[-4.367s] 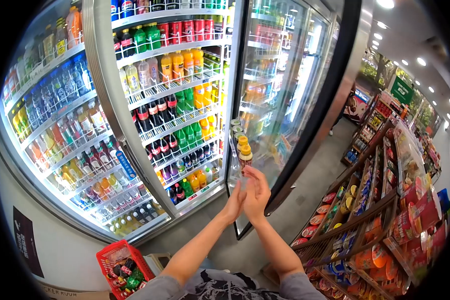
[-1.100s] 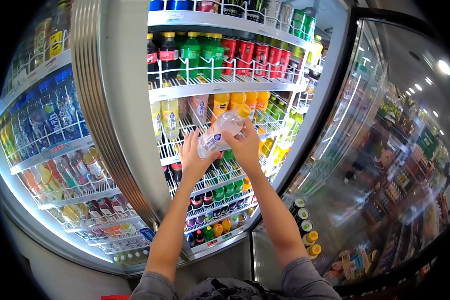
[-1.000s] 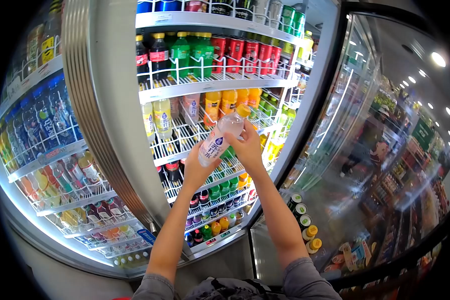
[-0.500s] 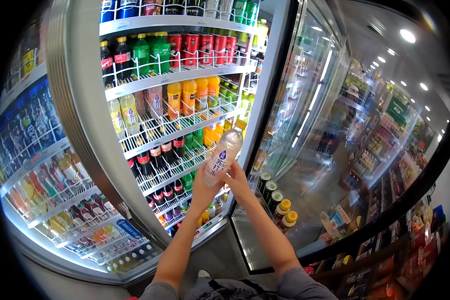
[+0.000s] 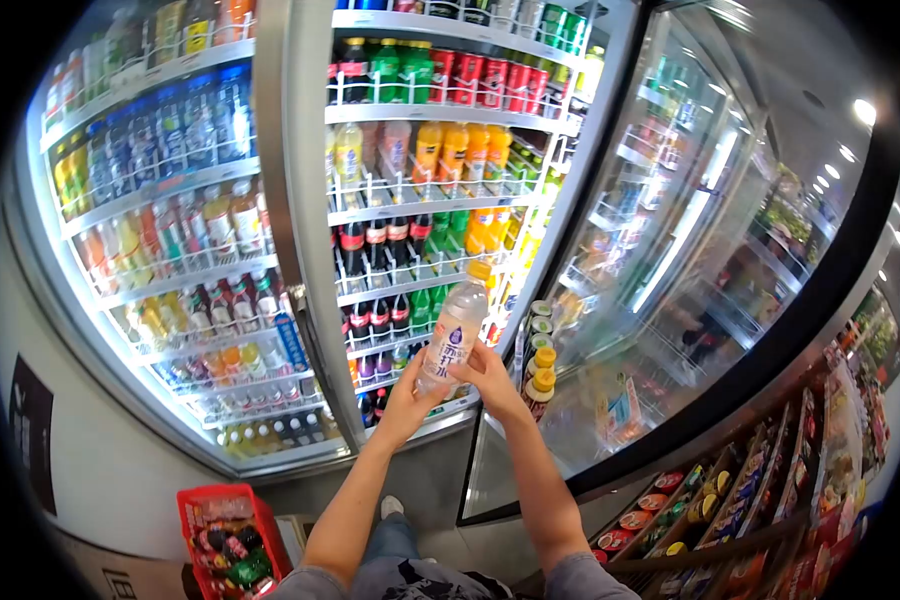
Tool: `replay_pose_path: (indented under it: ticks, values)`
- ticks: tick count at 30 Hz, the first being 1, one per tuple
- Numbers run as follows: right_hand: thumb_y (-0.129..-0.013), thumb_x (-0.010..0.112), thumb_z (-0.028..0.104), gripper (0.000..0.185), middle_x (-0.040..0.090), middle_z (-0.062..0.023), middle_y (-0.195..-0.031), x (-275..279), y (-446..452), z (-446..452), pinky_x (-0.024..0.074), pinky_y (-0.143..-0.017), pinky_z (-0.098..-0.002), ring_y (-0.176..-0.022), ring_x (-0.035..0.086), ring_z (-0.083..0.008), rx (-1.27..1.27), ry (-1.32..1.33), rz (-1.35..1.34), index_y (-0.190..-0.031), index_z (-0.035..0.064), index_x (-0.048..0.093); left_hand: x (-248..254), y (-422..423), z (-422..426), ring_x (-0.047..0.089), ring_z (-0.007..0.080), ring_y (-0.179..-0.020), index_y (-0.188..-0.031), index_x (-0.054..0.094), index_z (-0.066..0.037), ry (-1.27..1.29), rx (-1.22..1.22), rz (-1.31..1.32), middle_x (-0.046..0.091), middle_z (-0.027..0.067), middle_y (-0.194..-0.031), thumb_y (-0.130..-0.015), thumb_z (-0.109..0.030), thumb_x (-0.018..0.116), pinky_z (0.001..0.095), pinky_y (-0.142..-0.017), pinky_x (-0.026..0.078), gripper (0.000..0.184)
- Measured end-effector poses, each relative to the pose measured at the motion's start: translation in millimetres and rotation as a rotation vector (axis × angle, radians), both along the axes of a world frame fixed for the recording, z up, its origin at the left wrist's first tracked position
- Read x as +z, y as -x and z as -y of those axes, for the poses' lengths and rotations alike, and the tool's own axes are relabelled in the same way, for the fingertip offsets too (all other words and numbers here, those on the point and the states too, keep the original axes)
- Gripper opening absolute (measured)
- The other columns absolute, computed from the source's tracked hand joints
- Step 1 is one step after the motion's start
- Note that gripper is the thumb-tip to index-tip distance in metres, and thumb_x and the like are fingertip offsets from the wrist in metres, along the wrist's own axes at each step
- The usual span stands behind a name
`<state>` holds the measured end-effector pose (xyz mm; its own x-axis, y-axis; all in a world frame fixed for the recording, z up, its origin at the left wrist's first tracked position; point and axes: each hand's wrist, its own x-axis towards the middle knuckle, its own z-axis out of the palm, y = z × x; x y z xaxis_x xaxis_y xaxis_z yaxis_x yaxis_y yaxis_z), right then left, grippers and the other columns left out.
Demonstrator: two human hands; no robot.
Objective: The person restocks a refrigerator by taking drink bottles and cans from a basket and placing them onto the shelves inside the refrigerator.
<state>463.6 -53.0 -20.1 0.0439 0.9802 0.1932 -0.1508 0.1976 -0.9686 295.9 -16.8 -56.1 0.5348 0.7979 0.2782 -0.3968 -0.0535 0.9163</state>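
Bottle (image 5: 458, 325) with a yellow cap (image 5: 479, 270) and a white label is held by 2 hands in front of the lower shelves of an open cooler. It is tilted, with its cap leaning up and to the right and its label turned towards the camera. Its lower left side is gripped by the left hand (image 5: 407, 402), and its lower right side is held by the fingers of the right hand (image 5: 494, 382).

Behind it, red cans (image 5: 492, 82) and green bottles (image 5: 400, 72) are lined up on a high shelf, orange bottles (image 5: 454, 152) are stood on the shelf below, and dark bottles (image 5: 375, 243) are lined up lower down. To the right, 2 yellow-capped bottles (image 5: 541, 386) and a short row of cans (image 5: 540, 326) are seen beside the open glass door (image 5: 650, 400).

A 2nd cooler (image 5: 160, 180) is filled with drinks on the left. At the lower left, several bottles (image 5: 238, 550) are held in a red basket (image 5: 196, 530). Packaged goods (image 5: 660, 504) are displayed on racks at the lower right.
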Motion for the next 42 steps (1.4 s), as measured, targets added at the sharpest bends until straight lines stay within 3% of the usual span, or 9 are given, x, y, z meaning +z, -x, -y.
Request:
replay_pose_path:
  ticks: [11, 14, 21, 26, 31, 34, 40, 42]
  values:
    - [-0.084, 0.073, 0.012, 0.06, 0.06, -0.0071, -0.122, -9.1, 114.0, -30.3, 0.0451, -0.098, -0.0331, -0.113, 0.055, -0.016, 0.363, 0.057, 0.089, -0.137, 0.0005, 0.046, -12.1, 131.1, 23.0, 0.055, 0.0204, -0.117, -0.147, 0.027, -0.002, 0.018, 0.264, -0.051, 0.049, 0.0111, -0.134, -0.084, -0.008, 0.072, 0.0317, -0.093, 0.05, 0.078]
    - [-0.084, 0.074, 0.017, 0.064, 0.06, -0.0085, -0.124, -13.3, 135.6, -43.1, 0.0442, -0.099, -0.0335, -0.115, 0.055, -0.0175, 0.427, 0.065, 0.132, -0.139, 0.0005, 0.044, -12.4, 157.8, 18.7, 0.052, 0.0196, -0.122, -0.144, 0.031, -0.003, 0.049, 0.317, -0.063, 0.05, 0.0089, -0.13, -0.083, -0.006, 0.072, 0.0337, -0.1, 0.044, 0.074]
    - [-0.086, 0.073, 0.019, 0.066, 0.058, -0.0101, -0.129, -8.9, 179.3, -64.9, 0.0419, -0.103, -0.0344, -0.121, 0.053, -0.0188, 0.547, 0.144, 0.175, -0.141, -0.0003, 0.042, -11.6, 216.3, 6.3, 0.059, 0.0167, -0.11, -0.145, 0.031, -0.008, 0.205, 0.232, -0.102, 0.05, 0.009, -0.129, -0.086, -0.011, 0.071, 0.0319, -0.093, 0.049, 0.072]
    - [-0.085, 0.073, 0.016, 0.072, 0.045, -0.0115, -0.144, -14.1, 200.1, -90.7, 0.0315, -0.112, -0.0359, -0.138, 0.036, -0.0214, 0.64, 0.201, 0.184, -0.145, 0.001, 0.036, -23.0, 237.5, -13.4, 0.059, 0.0167, -0.112, -0.143, 0.036, -0.003, 0.219, 0.225, -0.043, 0.052, 0.0081, -0.128, -0.086, -0.01, 0.071, 0.032, -0.094, 0.048, 0.067]
    - [-0.081, 0.073, 0.006, 0.078, 0.046, -0.0102, -0.142, -18.8, 231.5, -107.0, 0.0369, -0.108, -0.0342, -0.134, 0.041, -0.0196, 0.705, 0.247, 0.179, -0.148, 0.0032, 0.032, -31.0, 269.0, -21.3, 0.058, 0.0168, -0.112, -0.146, 0.032, -0.003, 0.241, 0.283, -0.031, 0.052, 0.0081, -0.129, -0.086, -0.009, 0.071, 0.0314, -0.095, 0.048, 0.072]
    - [-0.08, 0.073, 0.005, 0.072, 0.05, -0.0074, -0.137, -27.8, 249.0, -120.1, 0.0413, -0.104, -0.0325, -0.129, 0.045, -0.0179, 0.764, 0.232, 0.221, -0.143, 0.0031, 0.038, -34.8, 287.9, -24.3, 0.058, 0.0169, -0.113, -0.148, 0.029, -0.003, 0.26, 0.28, -0.026, 0.052, 0.0083, -0.13, -0.087, -0.009, 0.071, 0.0312, -0.095, 0.047, 0.075]
    - [-0.08, 0.076, 0.008, 0.07, 0.051, -0.0071, -0.134, -42.1, 280.1, -144.6, 0.0396, -0.106, -0.0335, -0.129, 0.045, -0.0179, 0.832, 0.195, 0.288, -0.14, 0.003, 0.042, -47.4, 316.1, -27.6, 0.057, 0.0161, -0.114, -0.149, 0.029, -0.003, 0.264, 0.33, -0.009, 0.052, 0.0091, -0.133, -0.088, -0.012, 0.07, 0.0308, -0.095, 0.047, 0.075]
    - [-0.081, 0.076, 0.01, 0.066, 0.052, -0.0076, -0.133, -49.4, 291.5, -151.5, 0.0377, -0.108, -0.0337, -0.129, 0.045, -0.0189, 0.834, 0.147, 0.35, -0.138, 0.0036, 0.044, -52.6, 327.0, -29.0, 0.058, 0.0178, -0.112, -0.151, 0.027, -0.004, 0.263, 0.347, -0.058, 0.055, 0.0107, -0.131, -0.087, -0.018, 0.072, 0.0323, -0.091, 0.05, 0.079]
